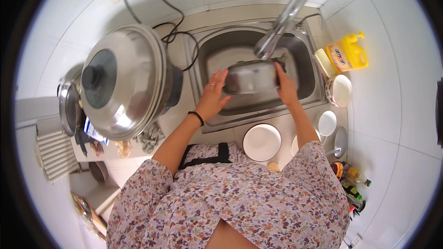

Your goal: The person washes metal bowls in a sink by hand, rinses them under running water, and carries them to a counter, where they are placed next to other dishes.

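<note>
A metal basin (252, 77), slightly blurred, is tipped on its side over the stainless steel sink (221, 110). My left hand (214, 93) is at its left end, fingertips against the rim and thumb apart. At the right end, my right hand (286, 84) grips the wall. The faucet (273, 38) reaches down just behind the basin. Something dark, too unclear to name, lies partly hidden behind it in the sink.
Left of the sink stands a large lidded steel pot (128, 83) near black cords (176, 33). White bowls (262, 142) sit in front. A yellow detergent jug (347, 53), patterned bowl (339, 90), white cup (327, 123) and skimmer (341, 141) line the right side.
</note>
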{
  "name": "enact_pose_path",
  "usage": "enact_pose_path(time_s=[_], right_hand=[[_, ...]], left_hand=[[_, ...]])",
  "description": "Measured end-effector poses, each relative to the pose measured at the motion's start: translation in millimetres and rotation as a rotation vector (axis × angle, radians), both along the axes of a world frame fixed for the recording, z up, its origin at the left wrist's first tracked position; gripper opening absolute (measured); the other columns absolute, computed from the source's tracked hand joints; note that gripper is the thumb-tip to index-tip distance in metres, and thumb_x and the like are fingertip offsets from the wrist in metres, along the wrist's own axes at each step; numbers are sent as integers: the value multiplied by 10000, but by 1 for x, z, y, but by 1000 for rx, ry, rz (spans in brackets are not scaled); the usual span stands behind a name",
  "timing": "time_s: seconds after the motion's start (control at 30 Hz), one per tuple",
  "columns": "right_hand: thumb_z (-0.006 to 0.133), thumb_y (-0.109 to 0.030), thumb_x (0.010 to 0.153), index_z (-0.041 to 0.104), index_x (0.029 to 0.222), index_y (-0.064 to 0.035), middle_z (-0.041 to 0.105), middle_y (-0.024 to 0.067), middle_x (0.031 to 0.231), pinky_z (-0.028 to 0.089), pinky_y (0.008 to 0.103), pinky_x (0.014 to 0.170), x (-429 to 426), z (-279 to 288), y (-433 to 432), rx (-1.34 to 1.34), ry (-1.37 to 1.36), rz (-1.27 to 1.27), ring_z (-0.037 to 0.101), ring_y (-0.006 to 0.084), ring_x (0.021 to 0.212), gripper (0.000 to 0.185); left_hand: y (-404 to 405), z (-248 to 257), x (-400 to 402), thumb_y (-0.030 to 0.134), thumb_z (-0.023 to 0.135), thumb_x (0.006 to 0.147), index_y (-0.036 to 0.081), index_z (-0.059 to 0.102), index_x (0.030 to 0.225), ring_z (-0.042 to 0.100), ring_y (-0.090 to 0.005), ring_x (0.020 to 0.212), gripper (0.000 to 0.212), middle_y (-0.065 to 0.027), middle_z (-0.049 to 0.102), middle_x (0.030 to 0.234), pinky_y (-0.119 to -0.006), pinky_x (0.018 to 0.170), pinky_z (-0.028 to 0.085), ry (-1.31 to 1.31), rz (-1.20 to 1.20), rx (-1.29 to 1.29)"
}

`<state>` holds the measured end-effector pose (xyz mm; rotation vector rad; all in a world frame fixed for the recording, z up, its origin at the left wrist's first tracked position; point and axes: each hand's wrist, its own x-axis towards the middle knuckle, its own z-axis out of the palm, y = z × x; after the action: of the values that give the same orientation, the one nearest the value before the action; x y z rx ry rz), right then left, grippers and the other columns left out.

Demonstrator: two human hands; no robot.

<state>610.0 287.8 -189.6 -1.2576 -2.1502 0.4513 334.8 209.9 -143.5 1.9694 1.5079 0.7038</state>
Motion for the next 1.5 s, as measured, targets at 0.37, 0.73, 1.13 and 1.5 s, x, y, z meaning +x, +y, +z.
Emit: enact_pose_path(time_s=[0.37,0.73,1.13,1.5], right_hand=[[383,129,660,294,1339,-130,534,169,1120,455,396,715,8,15,-47,109,-233,-225,552,361,874,732],[398,138,659,301,1327,-155,516,132,1141,442,381,755,-4,61,-64,215,-242,-308,531,338,955,736],[477,84,688,331,1310,-174,550,153,1105,491,390,670,11,106,-83,488,-174,-507,589,352,822,690],[497,168,610,362,1294,-155,572,166,1015,432,396,826,23,137,-74,695,16,-500,519,353,980,769]], left_hand=[[-100,-23,-78,142,543,795,84,506,1143,378,-327,1174,355,-125,471,1205,-395,974,315,44,-58,21],[-162,-68,-168,114,549,759,205,478,1202,287,-324,1231,457,-74,326,1337,-532,984,233,520,260,215],[-105,-101,-161,228,566,810,86,533,930,519,-298,841,189,-109,526,923,-403,700,449,579,309,369],[-78,-110,-176,268,482,866,93,514,861,553,-282,796,179,-86,560,884,-382,654,469,639,424,448]])
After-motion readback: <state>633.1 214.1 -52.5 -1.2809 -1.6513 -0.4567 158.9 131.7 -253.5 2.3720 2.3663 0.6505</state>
